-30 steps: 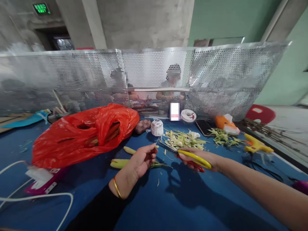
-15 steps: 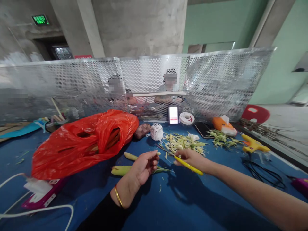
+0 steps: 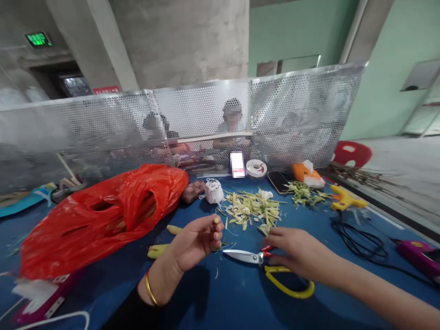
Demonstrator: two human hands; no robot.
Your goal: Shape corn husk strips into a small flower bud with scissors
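Note:
Thumb and finger of my left hand point(image 3: 196, 244) pinch a small pale yellow piece point(image 3: 217, 220), palm turned up. My right hand point(image 3: 292, 252) is at the scissors point(image 3: 252, 257), with its fingers around the red part of the handle; the yellow loop point(image 3: 292, 288) hangs out below it. The scissor blades look closed and point left, toward my left hand. Behind both hands lies a pile of pale green and yellow plant pieces point(image 3: 252, 208). Green husk-like pieces point(image 3: 158, 250) lie partly behind my left hand.
A red plastic bag point(image 3: 103, 215) covers the left side. White string point(image 3: 214, 191), a ribbon roll point(image 3: 256, 168), a phone point(image 3: 277, 182) and tissues point(image 3: 308, 175) stand along the back. At right are a yellow glue gun point(image 3: 347, 199) and black cable point(image 3: 364, 243). People sit behind a perforated screen point(image 3: 202, 105).
The scissors in my right hand have swung lower, from slanting by the pile to lying nearly level with the blades plainly visible. The camera view has shifted right.

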